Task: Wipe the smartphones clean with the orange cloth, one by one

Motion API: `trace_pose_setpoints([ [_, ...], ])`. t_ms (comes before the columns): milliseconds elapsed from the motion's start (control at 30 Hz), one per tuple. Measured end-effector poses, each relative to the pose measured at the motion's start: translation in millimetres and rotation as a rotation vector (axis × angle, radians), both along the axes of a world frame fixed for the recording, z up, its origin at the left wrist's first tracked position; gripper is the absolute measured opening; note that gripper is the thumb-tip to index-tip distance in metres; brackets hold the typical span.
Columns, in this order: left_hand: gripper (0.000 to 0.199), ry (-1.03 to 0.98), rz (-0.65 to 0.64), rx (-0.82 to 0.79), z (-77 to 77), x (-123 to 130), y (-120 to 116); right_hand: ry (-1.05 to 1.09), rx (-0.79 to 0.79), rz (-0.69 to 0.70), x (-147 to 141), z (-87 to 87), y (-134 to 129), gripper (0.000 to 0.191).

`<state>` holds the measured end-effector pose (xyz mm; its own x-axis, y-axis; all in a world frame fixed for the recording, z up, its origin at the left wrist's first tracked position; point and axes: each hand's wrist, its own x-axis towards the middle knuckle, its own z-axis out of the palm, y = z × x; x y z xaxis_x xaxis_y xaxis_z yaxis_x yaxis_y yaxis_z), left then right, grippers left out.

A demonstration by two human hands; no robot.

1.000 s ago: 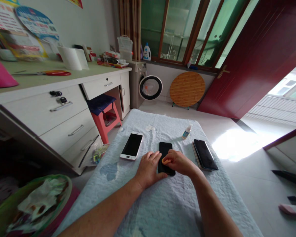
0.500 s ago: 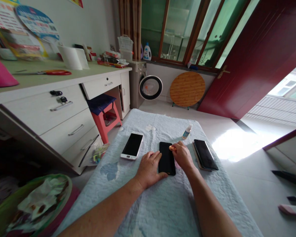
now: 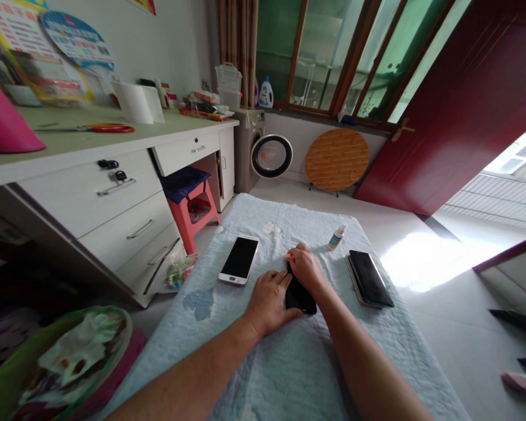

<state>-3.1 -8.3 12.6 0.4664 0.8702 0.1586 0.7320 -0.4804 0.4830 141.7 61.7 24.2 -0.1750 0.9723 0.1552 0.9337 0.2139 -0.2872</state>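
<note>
A black smartphone [image 3: 298,299] lies screen up on the cloth-covered table, partly hidden under my hands. My left hand [image 3: 269,301] holds it by its left side, fingertips at the upper edge and thumb near the bottom corner. My right hand [image 3: 305,268] is closed on a small orange piece [image 3: 289,257] over the phone's upper end; its kind is hard to make out. A white smartphone [image 3: 239,260] with a black screen lies to the left. On the right, another black smartphone [image 3: 370,278] rests on a pale flat thing. A small spray bottle [image 3: 336,237] stands behind it.
The light blue quilted cloth [image 3: 228,374] covers the table. At left are a desk [image 3: 123,216], a pink stool [image 3: 193,204] and a bin [image 3: 129,333] with used tissues. Farther back stand a washing machine [image 3: 245,134] with its door open and a round wooden tabletop [image 3: 337,159].
My right hand has moved left and slightly up across the phone, from its right edge to its upper left, with the orange piece. My left hand has stayed on the phone.
</note>
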Motion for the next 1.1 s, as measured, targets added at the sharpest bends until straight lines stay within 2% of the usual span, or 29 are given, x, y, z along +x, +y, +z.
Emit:
trace_pose_setpoints([
  [167, 0.076, 0.011, 0.011, 0.013, -0.9, 0.4, -1.1, -0.030, -0.026, 0.015, 2.0, 2.7, 1.8, 0.024],
  [467, 0.079, -0.008, 0.015, 0.008, -4.2, 1.6, -1.3, -0.012, 0.004, -0.086, 50.4, -5.0, 2.1, 0.022],
  [600, 0.079, -0.010, 0.014, 0.007, -5.5, 1.9, -0.9, 0.000, 0.019, -0.114, 57.7, -8.7, 1.3, 0.021],
  [733, 0.079, -0.010, 0.003, 0.018, -4.7, 1.0, -0.7, -0.017, 0.024, -0.117, 49.0, -7.4, 2.9, 0.023],
  [1000, 0.077, 0.008, 0.005, -0.004, -2.3, -0.1, -1.2, -0.056, -0.042, -0.059, 3.9, 1.6, 8.7, 0.024],
  [1100, 0.079, 0.015, 0.014, -0.004, -4.0, 0.3, -0.9, -0.054, -0.052, -0.035, -4.9, 2.7, 9.1, 0.023],
])
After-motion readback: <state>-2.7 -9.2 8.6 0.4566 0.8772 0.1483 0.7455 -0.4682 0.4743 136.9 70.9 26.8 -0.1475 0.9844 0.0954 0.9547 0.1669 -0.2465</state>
